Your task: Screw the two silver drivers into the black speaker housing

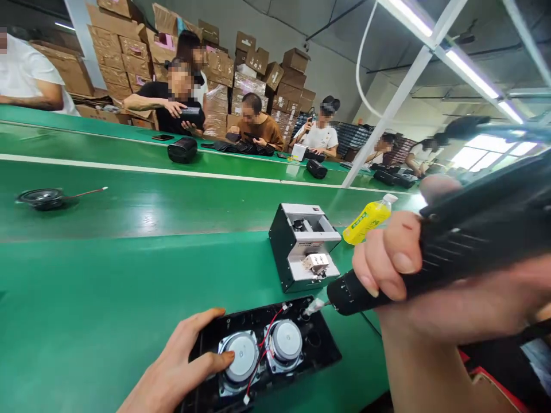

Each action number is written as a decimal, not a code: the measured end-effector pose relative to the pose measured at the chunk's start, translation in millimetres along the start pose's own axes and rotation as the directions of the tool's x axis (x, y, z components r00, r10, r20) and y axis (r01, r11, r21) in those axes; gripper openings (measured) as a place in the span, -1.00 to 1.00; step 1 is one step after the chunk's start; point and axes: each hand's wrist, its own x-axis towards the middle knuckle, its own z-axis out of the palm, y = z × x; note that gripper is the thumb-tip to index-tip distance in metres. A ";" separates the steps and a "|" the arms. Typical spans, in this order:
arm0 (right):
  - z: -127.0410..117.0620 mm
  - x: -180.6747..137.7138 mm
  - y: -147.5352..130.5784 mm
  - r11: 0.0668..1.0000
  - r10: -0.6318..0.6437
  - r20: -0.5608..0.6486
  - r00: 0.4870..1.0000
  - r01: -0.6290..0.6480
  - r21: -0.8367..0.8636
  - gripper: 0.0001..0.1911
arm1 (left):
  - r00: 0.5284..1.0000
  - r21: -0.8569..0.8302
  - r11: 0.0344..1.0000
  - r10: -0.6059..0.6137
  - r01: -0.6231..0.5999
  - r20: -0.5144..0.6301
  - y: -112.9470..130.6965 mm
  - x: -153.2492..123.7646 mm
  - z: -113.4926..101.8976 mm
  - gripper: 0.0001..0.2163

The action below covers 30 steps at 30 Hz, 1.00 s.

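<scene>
A black speaker housing (pixel 318 350) lies on the green bench with its inside facing up. Two round speaker drivers sit in it, a left one (pixel 241 357) and a right one (pixel 287 339), with thin red wires (pixel 267 334) ending in white plugs. My left hand (pixel 181 355) grips the housing from the left, its thumb on the left driver. Wrapped in my right hand (pixel 400 264) is a black electric screwdriver (pixel 477 241), tilted down to the left. Its whitish tip (pixel 315 306) is at the housing's far right corner; whether it touches a screw I cannot tell.
Behind the housing stands a black-and-white bench machine (pixel 305 246), with a yellow drink bottle (pixel 369 219) to its right. A loose speaker (pixel 43 198) with a wire lies on the green surface (pixel 129 212) at left. Several people work across the line, before stacked cartons (pixel 219 92).
</scene>
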 end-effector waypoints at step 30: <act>71.2 -77.9 77.6 0.862 0.418 0.254 0.872 -0.470 0.193 -0.39 | 0.962 -0.264 0.964 0.094 -0.024 0.258 33.1 16.0 -33.3 -0.65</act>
